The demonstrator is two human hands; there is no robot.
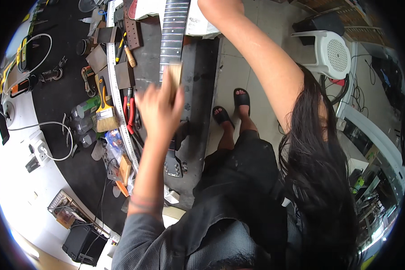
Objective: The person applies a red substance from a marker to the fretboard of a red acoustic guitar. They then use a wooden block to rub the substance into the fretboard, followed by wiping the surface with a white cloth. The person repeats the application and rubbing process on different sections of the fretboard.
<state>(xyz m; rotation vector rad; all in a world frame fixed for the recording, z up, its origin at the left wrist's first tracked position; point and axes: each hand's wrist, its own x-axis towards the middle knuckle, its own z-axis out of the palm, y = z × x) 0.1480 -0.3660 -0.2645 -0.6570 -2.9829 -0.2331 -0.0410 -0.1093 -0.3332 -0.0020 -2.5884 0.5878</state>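
Observation:
A guitar neck with a dark fretboard (171, 31) and silver frets runs lengthwise along the workbench, its black headstock (174, 167) toward me. My left hand (159, 105) is on the neck, blurred, gripping a pale wooden block (175, 71) against the fretboard. My right hand (219, 8) reaches the top edge beside a white covering (195, 24) at the far end of the neck; its fingers are cut off from view.
Left of the neck lie a brush (105, 114), red-handled pliers (131, 114), metal blocks (123, 74) and a long ruler (113, 67). A white plastic stool (335, 58) and cables stand on the tiled floor (274, 117) at right. A power strip (40, 148) sits far left.

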